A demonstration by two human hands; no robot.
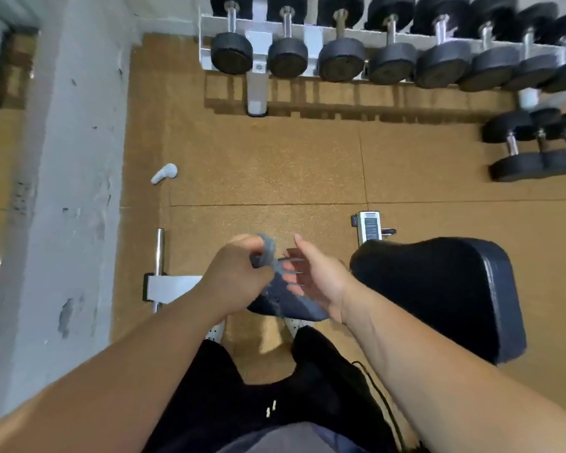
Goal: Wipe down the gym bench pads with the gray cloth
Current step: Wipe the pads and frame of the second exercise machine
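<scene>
My left hand grips a bunched gray cloth at the middle of the view, fingers curled around it. My right hand is beside it with fingers extended and blurred, touching the cloth's hanging edge. Below both hands lies a small dark bench pad, partly hidden by them. A large black bench pad lies to the right, apart from both hands.
White bench frame parts and a metal bar sit on the left. A dumbbell rack lines the far side, more dumbbells at right. A gray pillar stands left. A white bottle lies on the floor.
</scene>
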